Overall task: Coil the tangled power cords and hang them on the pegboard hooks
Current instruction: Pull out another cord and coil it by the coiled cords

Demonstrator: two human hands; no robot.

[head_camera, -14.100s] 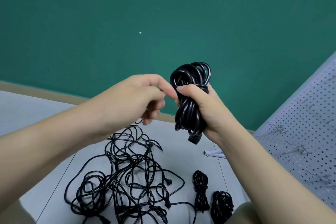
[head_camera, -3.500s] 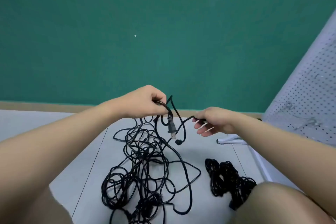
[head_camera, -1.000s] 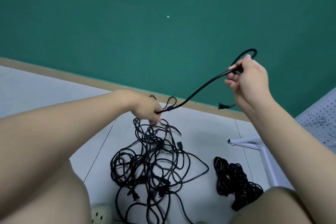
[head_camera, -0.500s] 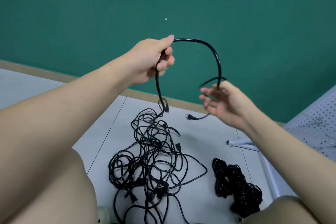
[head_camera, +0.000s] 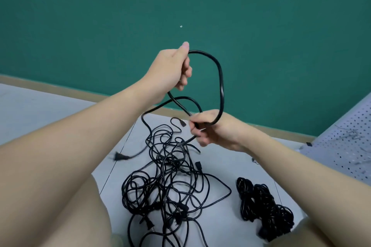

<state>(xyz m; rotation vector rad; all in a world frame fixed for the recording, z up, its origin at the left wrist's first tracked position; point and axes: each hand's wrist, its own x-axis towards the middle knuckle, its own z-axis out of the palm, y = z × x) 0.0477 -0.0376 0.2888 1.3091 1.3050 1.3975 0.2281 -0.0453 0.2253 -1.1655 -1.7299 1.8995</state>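
Observation:
I hold one black power cord [head_camera: 220, 78] in the air as a loop. My left hand [head_camera: 172, 68] grips the top of the loop, raised in front of the green wall. My right hand [head_camera: 208, 126] grips the bottom of the loop, lower and to the right. The cord's plug [head_camera: 119, 156] dangles blurred below my left forearm. The cord runs down into a tangled pile of black cords [head_camera: 170, 182] on the floor. Several coiled cord bundles [head_camera: 263, 204] lie to the right of the pile. The white pegboard [head_camera: 345, 146] slants at the right edge.
The grey tiled floor [head_camera: 216, 168] meets a green wall [head_camera: 261, 26] with a tan baseboard [head_camera: 60, 88]. My knees fill the lower left and lower right corners. A white frame leg shows by my right forearm.
My right hand has closed on the cord and dropped lower. A full loop now hangs between my hands. The plug has swung from the middle to the left.

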